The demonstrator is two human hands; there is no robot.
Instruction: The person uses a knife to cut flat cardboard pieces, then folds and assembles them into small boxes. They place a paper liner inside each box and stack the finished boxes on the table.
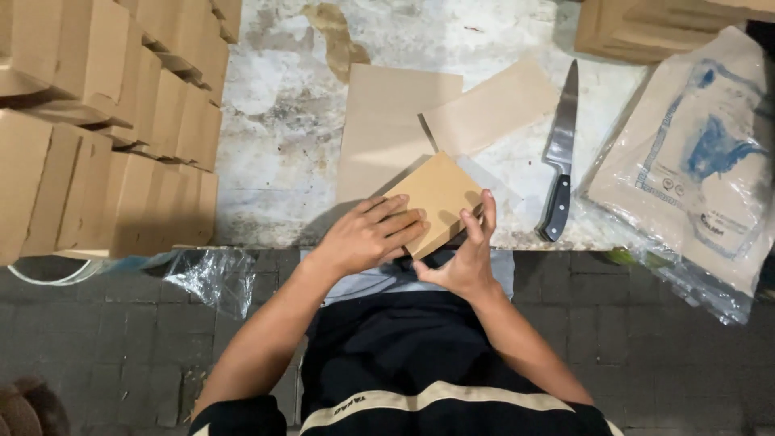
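Left hand [370, 234]: flat on the brown cardboard piece [436, 198].
Right hand [467, 257]: grips its near edge.
Knife [559, 153]: right, on the worn table [282, 121].
Folded boxes [105, 121]: stacked left.

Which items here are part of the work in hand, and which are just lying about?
In hand:
- small flat brown cardboard piece, pressed by left hand, gripped at its edge by right hand
- flat tan cardboard sheets beneath it

Lying about:
- black-handled kitchen knife
- clear plastic bag with blue print
- stacked brown cardboard boxes
- crumpled clear plastic
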